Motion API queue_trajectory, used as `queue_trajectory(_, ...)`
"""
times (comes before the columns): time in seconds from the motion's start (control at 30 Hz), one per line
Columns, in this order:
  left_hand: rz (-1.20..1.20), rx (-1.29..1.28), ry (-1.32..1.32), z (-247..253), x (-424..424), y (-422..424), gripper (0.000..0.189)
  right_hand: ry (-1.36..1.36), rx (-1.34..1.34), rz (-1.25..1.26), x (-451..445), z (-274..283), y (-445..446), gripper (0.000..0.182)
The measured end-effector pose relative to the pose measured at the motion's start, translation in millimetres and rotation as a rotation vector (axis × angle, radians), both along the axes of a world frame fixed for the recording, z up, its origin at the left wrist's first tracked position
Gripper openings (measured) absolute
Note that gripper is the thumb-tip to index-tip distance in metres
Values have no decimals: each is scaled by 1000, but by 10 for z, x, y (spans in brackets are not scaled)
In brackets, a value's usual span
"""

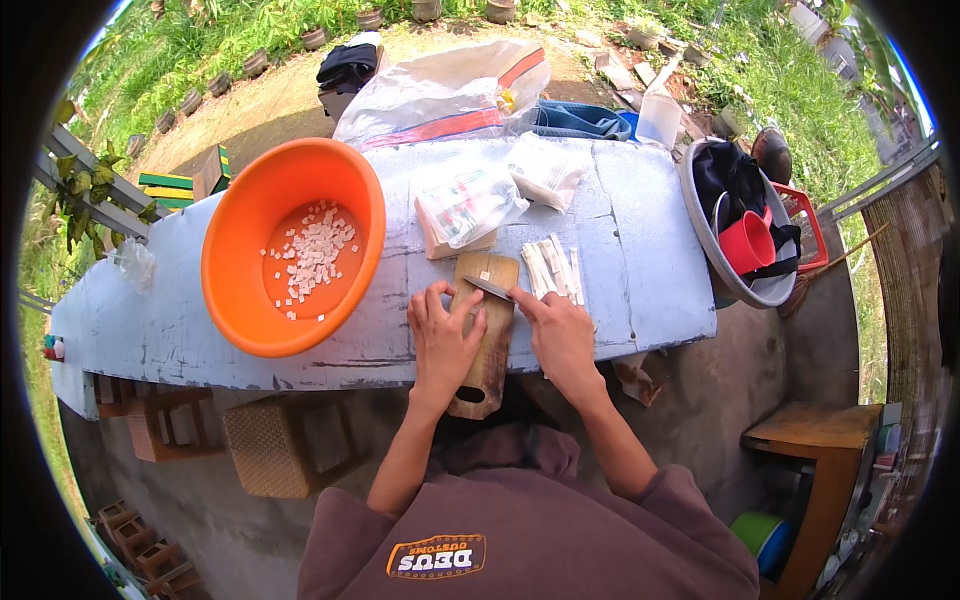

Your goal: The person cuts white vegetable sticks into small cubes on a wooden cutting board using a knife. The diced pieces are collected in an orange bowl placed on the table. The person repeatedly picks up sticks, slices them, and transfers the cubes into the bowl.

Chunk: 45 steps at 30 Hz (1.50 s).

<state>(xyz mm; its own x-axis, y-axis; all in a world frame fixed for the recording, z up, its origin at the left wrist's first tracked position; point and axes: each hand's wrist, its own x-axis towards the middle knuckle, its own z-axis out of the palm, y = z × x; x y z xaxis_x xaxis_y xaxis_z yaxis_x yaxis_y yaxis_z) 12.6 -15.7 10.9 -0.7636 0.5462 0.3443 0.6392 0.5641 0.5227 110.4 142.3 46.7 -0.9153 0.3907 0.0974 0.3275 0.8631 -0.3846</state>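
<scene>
My right hand (561,339) grips a small knife (489,287), its blade pointing left across a wooden cutting board (491,352). A small white square piece (486,276) lies on the board just beyond the blade. My left hand (448,337) rests on the board's left side, thumb and fingers curved near the blade; whether it pinches anything cannot be told. White strips (553,266) lie on the table right of the board. To the left, an orange basin (225,285) tilts slightly and holds many small white square pieces (319,251).
Beyond the board sit a plastic-wrapped pack (471,206) and a white plastic bag (547,169) on the pale blue table (652,247). A large clear sack (435,97) is at the far edge. A grey tub (780,289) holding a red dipper (748,244) stands at the right.
</scene>
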Motion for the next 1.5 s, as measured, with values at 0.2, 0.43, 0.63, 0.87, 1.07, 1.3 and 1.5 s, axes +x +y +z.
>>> queue_trajectory(0.2, 7, 34, -22, -13, 6, -10, 29, 18, -54, -30, 81, 90, 11, 26)
queue_trajectory(0.43, -81, 72, -70, 45, -1, -20, 29, 53, -123, -2, 172, 58, 79, 26)
queue_trajectory(0.63, -24, 35, -1, 23, 33, 27, 33, 87, -149, -9, 182, 73, 131, 24)
queue_trajectory(0.87, -107, 9, 40, 55, 73, 68, 27, 78, -178, -21, 206, 65, 112, 23)
queue_trajectory(1.07, -45, 91, 39, -10, 86, 88, 22, 42, -145, 2, 234, 158, 156, 23)
queue_trajectory(1.3, -40, 82, 49, 13, 80, 65, 18, 12, -106, 8, 224, 184, 110, 23)
queue_trajectory(1.5, -33, 7, 35, 39, 131, 17, 18, 24, -66, 15, 222, 140, 95, 26)
